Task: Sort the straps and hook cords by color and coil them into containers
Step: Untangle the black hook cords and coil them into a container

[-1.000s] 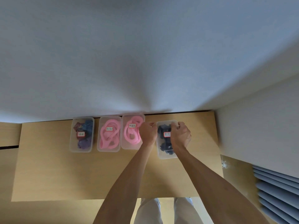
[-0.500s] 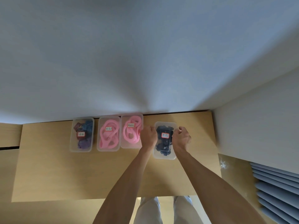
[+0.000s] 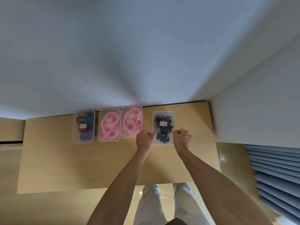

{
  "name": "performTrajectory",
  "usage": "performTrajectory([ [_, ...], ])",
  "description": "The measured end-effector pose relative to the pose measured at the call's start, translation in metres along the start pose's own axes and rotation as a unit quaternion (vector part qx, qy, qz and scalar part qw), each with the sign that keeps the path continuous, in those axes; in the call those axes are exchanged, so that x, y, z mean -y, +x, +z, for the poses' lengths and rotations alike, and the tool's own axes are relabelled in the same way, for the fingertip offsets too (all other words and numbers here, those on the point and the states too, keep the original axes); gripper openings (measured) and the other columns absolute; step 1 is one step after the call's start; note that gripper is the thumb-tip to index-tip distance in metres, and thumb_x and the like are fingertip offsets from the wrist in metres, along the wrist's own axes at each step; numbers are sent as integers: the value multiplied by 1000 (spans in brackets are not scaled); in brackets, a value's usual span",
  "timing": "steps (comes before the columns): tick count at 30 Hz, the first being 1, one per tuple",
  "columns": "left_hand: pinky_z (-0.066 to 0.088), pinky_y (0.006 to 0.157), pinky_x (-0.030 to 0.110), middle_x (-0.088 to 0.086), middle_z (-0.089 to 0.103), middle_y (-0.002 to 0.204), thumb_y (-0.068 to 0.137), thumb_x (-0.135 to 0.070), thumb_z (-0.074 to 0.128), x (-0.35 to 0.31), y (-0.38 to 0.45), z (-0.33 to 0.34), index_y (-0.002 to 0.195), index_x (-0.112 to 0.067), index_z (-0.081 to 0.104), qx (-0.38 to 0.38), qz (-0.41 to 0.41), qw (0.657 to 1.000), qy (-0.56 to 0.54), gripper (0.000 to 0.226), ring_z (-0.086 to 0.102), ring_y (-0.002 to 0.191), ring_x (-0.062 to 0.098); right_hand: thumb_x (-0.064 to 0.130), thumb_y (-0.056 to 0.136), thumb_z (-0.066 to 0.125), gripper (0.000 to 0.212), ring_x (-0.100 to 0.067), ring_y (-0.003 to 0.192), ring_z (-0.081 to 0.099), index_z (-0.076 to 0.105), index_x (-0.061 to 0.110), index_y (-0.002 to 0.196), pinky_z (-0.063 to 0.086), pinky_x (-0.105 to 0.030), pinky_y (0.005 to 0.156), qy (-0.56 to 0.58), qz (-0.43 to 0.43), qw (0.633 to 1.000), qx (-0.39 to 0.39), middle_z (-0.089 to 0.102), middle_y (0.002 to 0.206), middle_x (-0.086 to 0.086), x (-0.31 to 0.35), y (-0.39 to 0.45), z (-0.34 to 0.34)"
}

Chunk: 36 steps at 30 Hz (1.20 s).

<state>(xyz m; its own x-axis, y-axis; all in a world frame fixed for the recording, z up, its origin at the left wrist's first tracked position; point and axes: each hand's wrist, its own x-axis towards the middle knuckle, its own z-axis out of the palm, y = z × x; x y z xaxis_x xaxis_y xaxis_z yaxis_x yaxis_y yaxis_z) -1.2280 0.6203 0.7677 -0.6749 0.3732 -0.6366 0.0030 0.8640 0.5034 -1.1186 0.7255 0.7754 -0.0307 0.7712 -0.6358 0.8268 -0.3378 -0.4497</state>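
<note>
Four lidded, labelled clear containers stand in a row at the back of the wooden table point(image 3: 65, 163). The leftmost container point(image 3: 76, 135) holds dark red, blue and purple straps. Two containers point(image 3: 116, 138) point(image 3: 124, 135) hold coiled pink cords. Set apart on the right, the fourth container point(image 3: 172, 142) holds black cords. My left hand point(image 3: 145, 141) is curled against its near left edge, fingertips pinching the rim. My right hand point(image 3: 182, 138) is curled the same way on its near right edge.
A white wall rises behind the table and another wall point(image 3: 259, 114) closes in on the right. Grey slats point(image 3: 276, 172) lie lower right. My legs point(image 3: 151, 202) show below the table's front edge.
The black-cord container has been straightened from a tilt and now sits square to the row. Both hands slid back from its far end to its near corners.
</note>
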Motion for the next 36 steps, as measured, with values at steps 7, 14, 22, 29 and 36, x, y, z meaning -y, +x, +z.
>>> performTrajectory([
  [7, 61, 83, 44, 22, 73, 86, 89, 5, 64, 8, -13, 5, 93, 5, 71, 28, -73, 983, -165, 9, 74, 78, 35, 11, 88, 58, 20, -30, 83, 63, 71, 12, 103, 50, -29, 71, -17, -27, 999, 34, 71, 96, -12, -25, -22, -2],
  [14, 58, 58, 28, 27, 68, 82, 92, 9, 57, 1, -9, 6, 82, 15, 67, 13, -27, 992, -121, 15, 68, 69, 30, 1, 83, 61, 20, -31, 93, 70, 70, 12, 98, 58, -32, 77, 7, 0, 998, 55, 72, 102, -13, -17, -7, -3],
  [22, 54, 80, 30, 12, 69, 105, 97, -14, 57, -22, 0, 1, 107, 1, 66, -28, 48, 995, 79, 21, 68, 96, 27, 10, 94, 51, 26, -33, 101, 66, 71, 9, 109, 47, -28, 76, -54, -25, 998, 8, 70, 108, -15, 6, 8, -3],
  [29, 47, 60, 27, 1, 60, 73, 95, -5, 53, -60, 30, -1, 84, -6, 59, -86, 87, 988, 92, 12, 53, 67, 18, 17, 98, 53, 21, -29, 87, 67, 72, 8, 100, 48, -28, 67, -49, -34, 997, -46, 72, 97, -15, 28, 30, -2],
  [36, 33, 52, 17, -1, 53, 73, 87, 8, 57, -60, 47, -1, 81, -7, 57, -75, 36, 995, 46, 17, 50, 70, 15, 21, 97, 59, 21, -28, 101, 66, 67, 11, 114, 55, -33, 84, -179, -49, 982, -22, 68, 111, -13, 35, 44, -2],
])
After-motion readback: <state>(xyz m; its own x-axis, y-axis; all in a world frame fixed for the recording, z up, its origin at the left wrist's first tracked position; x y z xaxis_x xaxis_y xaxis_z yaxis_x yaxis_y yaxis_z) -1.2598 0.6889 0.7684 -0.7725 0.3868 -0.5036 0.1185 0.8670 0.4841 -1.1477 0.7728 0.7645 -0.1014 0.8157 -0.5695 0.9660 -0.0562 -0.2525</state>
